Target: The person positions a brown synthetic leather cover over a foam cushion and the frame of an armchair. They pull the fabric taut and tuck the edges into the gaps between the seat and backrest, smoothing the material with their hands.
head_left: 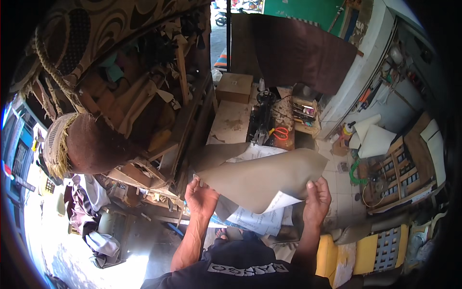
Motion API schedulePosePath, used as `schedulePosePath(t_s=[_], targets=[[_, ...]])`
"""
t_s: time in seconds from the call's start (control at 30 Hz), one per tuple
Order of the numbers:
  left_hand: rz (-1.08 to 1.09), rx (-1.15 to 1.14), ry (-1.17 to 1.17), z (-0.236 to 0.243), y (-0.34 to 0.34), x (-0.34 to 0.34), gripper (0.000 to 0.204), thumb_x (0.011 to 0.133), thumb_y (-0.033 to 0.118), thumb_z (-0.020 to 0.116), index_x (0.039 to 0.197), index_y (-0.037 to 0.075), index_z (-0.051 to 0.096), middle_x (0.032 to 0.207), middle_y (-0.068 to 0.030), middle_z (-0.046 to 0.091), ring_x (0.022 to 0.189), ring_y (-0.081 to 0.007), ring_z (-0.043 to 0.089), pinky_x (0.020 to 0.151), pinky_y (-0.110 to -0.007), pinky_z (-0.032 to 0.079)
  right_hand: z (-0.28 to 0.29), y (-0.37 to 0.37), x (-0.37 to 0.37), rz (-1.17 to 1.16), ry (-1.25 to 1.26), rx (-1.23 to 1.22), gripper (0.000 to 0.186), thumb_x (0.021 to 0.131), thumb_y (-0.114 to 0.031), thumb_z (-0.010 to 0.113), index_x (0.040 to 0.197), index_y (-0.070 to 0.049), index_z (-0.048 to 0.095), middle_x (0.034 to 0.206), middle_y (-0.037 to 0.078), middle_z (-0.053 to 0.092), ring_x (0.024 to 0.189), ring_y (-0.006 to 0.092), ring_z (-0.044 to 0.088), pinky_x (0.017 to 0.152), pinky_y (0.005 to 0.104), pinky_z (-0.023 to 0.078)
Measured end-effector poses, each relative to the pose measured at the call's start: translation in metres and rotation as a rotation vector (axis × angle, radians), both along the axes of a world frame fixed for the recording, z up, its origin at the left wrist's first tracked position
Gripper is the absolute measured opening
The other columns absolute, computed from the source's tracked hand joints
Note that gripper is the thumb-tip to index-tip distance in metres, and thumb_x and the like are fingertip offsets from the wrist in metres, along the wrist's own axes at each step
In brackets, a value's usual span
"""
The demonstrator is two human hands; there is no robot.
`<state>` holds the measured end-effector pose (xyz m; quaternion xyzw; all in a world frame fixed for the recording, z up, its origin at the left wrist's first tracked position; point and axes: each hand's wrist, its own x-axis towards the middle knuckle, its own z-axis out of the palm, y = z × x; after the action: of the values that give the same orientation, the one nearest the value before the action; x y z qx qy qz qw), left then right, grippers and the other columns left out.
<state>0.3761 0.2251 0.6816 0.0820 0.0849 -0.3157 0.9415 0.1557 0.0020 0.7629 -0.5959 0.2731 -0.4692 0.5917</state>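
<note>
A wide piece of grey-brown upholstery material [262, 176] with a white backing hangs between my two hands, its lower right corner curling over to show the white side. My left hand [201, 197] pinches it at the left edge. At the right edge my right hand [317, 197] grips it, thumb on top. Under it lie more sheets with a white backing [255, 220], partly covered. Just beyond the material stands a dark sewing machine [260, 120] on its table, with orange-handled scissors [281, 136] beside it.
A cardboard box [234, 87] sits on the sewing table [226, 123]. To the left is wooden shelving [166, 159] with scraps and a rounded brown padded piece [96, 144]. On the right are a wooden frame [399, 168] and yellow seat parts [368, 253]. A dark cloth [303, 53] hangs at the back.
</note>
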Motion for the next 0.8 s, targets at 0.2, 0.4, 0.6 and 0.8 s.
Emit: schedulePosePath(t_s=[0.2,0.4,0.6,0.8], targets=[[-0.143,0.229,0.209,-0.109,-0.008,0.035,0.053,0.090,0.044,0.077,0.115,0.006,0.050,0.116,-0.0189,0.060,0.104,-0.0356,0.065,0.093,-0.055,0.053,-0.007,0.018,-0.058,-0.191,0.139,0.100,0.033,0.100,-0.004,0.059,0.133,0.001,0.057,0.116,0.006,0.067,0.108,0.0127,0.061,0.100,0.0272,0.045],[-0.593,0.530,0.256,-0.216,-0.007,-0.004,0.029,0.097,0.039,0.068,0.104,0.014,0.056,0.090,-0.0008,0.059,0.076,-0.0172,0.058,0.076,-0.034,0.048,-0.042,0.052,-0.174,-0.458,0.588,0.168,0.034,0.102,-0.006,0.054,0.135,-0.001,0.059,0.111,0.005,0.067,0.103,0.0114,0.059,0.097,0.0269,0.045],[-0.950,0.788,-0.014,-0.206,-0.040,-0.098,0.007,0.095,0.012,0.064,0.102,0.010,0.063,0.092,-0.0032,0.058,0.081,-0.0140,0.056,0.073,-0.030,0.048,-0.134,0.127,-0.332,-0.782,1.347,0.143,0.032,0.101,-0.011,0.053,0.132,-0.006,0.062,0.112,0.017,0.071,0.101,0.0280,0.068,0.091,0.0358,0.051],[-1.337,0.876,-0.546,-0.164,-0.054,-0.187,0.020,0.088,0.008,0.063,0.107,0.005,0.067,0.100,-0.0033,0.067,0.092,-0.0165,0.063,0.081,-0.034,0.050,-0.210,0.218,-0.413,-0.911,1.351,0.529,0.029,0.099,-0.022,0.056,0.123,-0.011,0.067,0.120,0.020,0.070,0.114,0.0399,0.066,0.093,0.0448,0.053]])
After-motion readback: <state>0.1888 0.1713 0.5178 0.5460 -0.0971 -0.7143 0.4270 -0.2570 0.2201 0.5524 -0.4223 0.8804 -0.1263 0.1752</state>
